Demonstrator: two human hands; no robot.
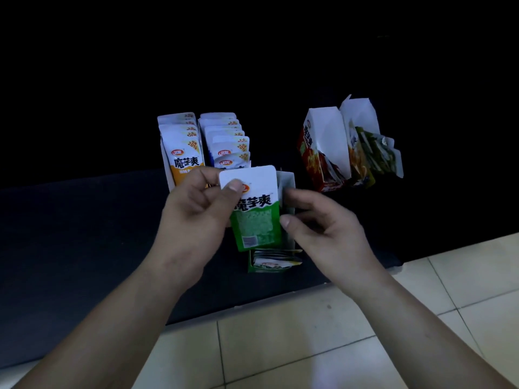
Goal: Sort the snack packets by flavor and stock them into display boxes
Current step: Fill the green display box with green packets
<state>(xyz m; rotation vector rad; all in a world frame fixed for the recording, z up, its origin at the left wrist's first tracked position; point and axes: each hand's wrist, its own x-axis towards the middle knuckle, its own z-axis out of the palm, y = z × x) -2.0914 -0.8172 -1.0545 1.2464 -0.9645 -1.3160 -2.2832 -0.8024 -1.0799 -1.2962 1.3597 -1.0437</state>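
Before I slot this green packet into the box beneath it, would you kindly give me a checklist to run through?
1. Grip of the left hand: thumb and fingers pinch the top of the green-and-white plastic snack packet: ok.
2. Role of the right hand: its thumb meets the packet's right edge; whether it holds: cannot tell.
3. Flavour match: the green cardboard display box below is green like the packet: ok.
4. Room in that box: packets already lie inside, mostly hidden: cannot tell.
5. Orientation: packet upright, print towards the camera, like the row of orange-and-white packets behind: ok.
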